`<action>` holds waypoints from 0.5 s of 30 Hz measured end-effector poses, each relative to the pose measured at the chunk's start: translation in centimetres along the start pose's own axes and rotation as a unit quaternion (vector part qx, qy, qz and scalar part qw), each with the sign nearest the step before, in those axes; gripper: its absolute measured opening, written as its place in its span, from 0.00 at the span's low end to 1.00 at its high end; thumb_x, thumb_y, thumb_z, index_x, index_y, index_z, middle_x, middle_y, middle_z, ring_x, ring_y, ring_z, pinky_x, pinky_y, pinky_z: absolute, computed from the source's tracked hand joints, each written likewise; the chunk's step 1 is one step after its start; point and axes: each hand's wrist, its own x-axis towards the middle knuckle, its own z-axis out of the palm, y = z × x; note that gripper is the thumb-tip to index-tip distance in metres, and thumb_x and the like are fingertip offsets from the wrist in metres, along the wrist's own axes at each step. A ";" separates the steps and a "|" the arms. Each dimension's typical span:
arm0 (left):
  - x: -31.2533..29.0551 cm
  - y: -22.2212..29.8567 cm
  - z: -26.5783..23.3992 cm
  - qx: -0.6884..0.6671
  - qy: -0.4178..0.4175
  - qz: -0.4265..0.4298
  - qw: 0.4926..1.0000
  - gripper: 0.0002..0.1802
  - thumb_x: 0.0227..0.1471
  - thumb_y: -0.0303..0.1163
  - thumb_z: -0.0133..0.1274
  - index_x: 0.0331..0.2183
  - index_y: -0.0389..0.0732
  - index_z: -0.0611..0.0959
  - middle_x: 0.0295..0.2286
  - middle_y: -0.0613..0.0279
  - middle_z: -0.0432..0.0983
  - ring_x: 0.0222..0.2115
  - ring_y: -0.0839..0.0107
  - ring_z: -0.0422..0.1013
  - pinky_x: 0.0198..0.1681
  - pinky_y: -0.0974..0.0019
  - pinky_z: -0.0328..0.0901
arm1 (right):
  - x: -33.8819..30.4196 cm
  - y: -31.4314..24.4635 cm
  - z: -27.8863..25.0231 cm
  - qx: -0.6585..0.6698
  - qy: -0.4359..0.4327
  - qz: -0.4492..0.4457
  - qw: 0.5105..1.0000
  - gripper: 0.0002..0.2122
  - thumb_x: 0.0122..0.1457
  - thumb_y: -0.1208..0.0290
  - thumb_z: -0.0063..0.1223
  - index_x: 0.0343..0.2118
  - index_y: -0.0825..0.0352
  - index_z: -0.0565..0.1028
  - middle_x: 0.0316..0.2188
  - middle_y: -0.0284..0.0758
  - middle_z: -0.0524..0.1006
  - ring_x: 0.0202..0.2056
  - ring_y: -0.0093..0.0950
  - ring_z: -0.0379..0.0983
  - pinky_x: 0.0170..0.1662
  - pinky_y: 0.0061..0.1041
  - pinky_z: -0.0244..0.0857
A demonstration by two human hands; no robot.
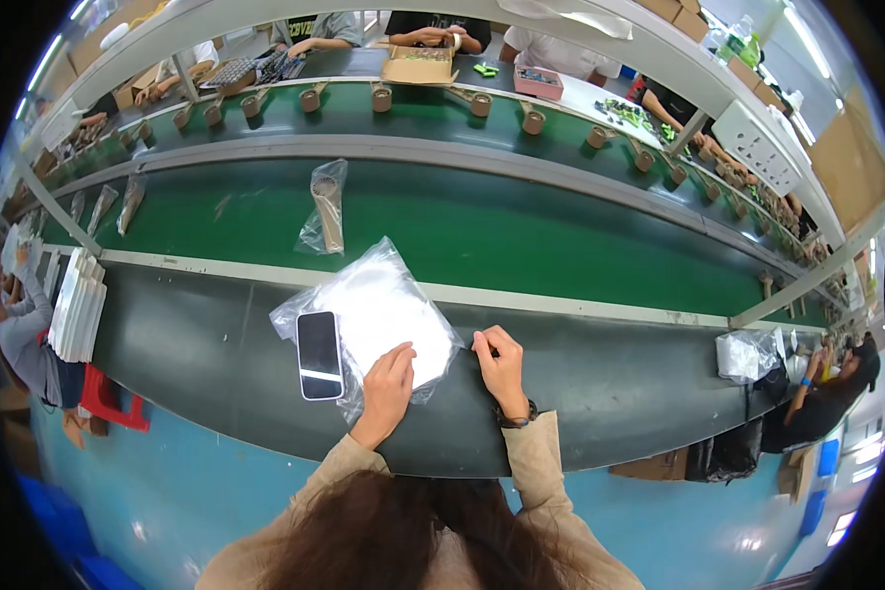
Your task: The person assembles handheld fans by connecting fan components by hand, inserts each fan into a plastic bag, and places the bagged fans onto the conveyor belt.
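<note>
A clear plastic bag (pixel 379 285) with a flat white stack inside lies on the dark worktop in front of me. My left hand (pixel 387 391) rests on the bag's lower right part, fingers stretched out and close together. At the bag's right edge, my right hand (pixel 501 369) is closed in a pinch. A thin bit of the bag's film seems to reach its fingertips, which partly hide it. A phone (pixel 320 356) with a dark screen and a pale rim lies on the bag's left side.
Beyond the worktop (pixel 197 344) runs a green conveyor belt (pixel 521 241) with a bagged brown handled item (pixel 328 211). Brown parts (pixel 382 98) line a farther belt. White strips (pixel 77 307) stand at left; a plastic-wrapped bundle (pixel 747 356) sits at right. Other people work around.
</note>
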 end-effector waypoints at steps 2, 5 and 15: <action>0.0 -0.1 0.0 -0.011 -0.001 -0.006 1.000 0.08 0.48 0.18 0.51 0.34 0.36 0.78 0.39 0.53 0.77 0.37 0.54 0.74 0.39 0.59 0.68 | -0.1 0.0 0.0 -0.004 -0.001 0.000 1.000 0.10 0.57 0.76 0.54 0.21 0.74 0.71 0.19 0.37 0.70 0.18 0.27 0.64 0.23 0.24 0.57; -0.1 -0.3 -0.1 -0.015 -0.008 -0.013 1.000 0.07 0.48 0.17 0.50 0.33 0.35 0.77 0.39 0.53 0.77 0.38 0.53 0.74 0.39 0.59 0.68 | 0.0 -0.1 0.2 -0.002 -0.003 0.000 1.000 0.10 0.57 0.76 0.54 0.21 0.74 0.71 0.19 0.38 0.70 0.18 0.28 0.63 0.23 0.24 0.57; -0.1 -0.3 -0.4 -0.031 -0.002 -0.026 0.999 0.11 0.47 0.17 0.52 0.35 0.37 0.80 0.41 0.52 0.75 0.40 0.53 0.73 0.41 0.59 0.68 | -0.1 -0.4 0.5 0.008 0.003 -0.007 1.000 0.10 0.57 0.76 0.54 0.21 0.74 0.72 0.18 0.36 0.69 0.18 0.25 0.61 0.23 0.24 0.55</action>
